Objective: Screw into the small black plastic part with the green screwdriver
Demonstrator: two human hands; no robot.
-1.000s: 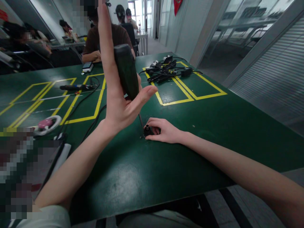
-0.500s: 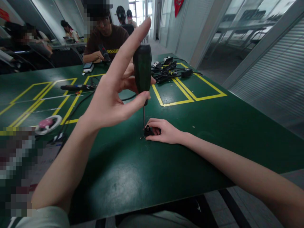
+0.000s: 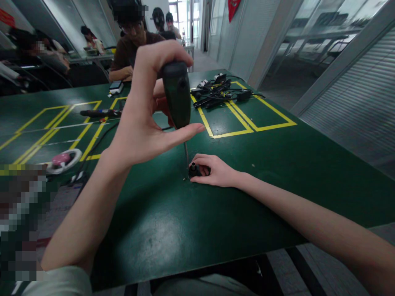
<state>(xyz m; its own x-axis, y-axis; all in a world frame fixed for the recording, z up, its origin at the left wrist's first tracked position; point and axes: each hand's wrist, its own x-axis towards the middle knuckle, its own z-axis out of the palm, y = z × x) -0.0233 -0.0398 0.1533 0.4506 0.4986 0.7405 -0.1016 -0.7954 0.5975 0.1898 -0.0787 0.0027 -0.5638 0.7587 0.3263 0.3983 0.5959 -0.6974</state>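
Note:
My left hand (image 3: 140,107) is closed around the thick dark handle of a screwdriver (image 3: 177,96). Its index finger curls over the handle's top, while the thumb lies along the lower end. The thin shaft points down, nearly upright, and its tip is beside or on a small black part (image 3: 194,169) with a short metal tube standing up from it. My right hand (image 3: 216,170) pinches that part against the green table. Whether the tip sits in a screw I cannot tell. Tiny metal bits (image 3: 185,179), perhaps screws, lie just left of the part.
A tangle of black cables (image 3: 216,93) lies beyond my hands, by yellow tape outlines. To the left are a dark-handled corded tool (image 3: 100,113) and a white ring with a pink centre (image 3: 63,161). Another person (image 3: 135,45) sits across the table (image 3: 247,213).
My left index finger has bent from stretched out to curled over the screwdriver's top. The handle has shifted slightly left and tilts more. My right hand holds nearly the same position.

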